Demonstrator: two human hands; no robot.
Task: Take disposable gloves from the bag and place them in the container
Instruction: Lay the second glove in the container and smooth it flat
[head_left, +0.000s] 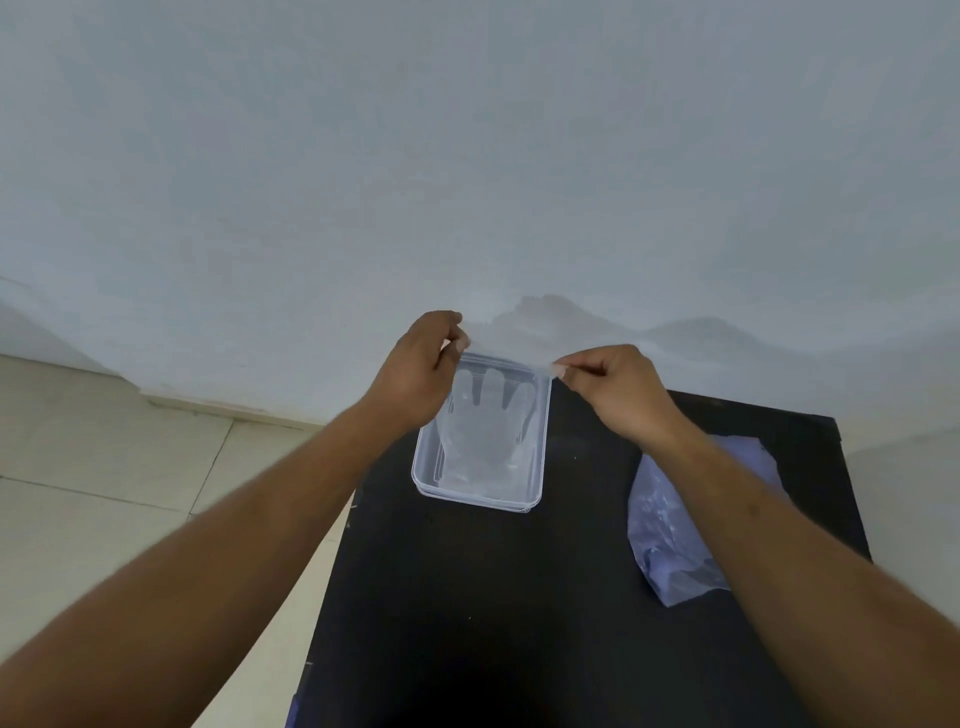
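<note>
Pale wall, tiled floor, black table (519, 597) lower centre. Left hand (421, 374) and right hand (618, 395) each pinch top edge of clear glove (488, 431), hanging over clear container (540, 457), long axis vertical, directly below fingers. Bag (670, 535) lower right, nearer right hand.

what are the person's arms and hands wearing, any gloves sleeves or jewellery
Nothing worn is visible. The left hand and right hand are bare, with no gloves, rings or watch. Both forearms are uncovered up to the frame edge, no sleeves in view. Short fingernails, no markings.
</note>
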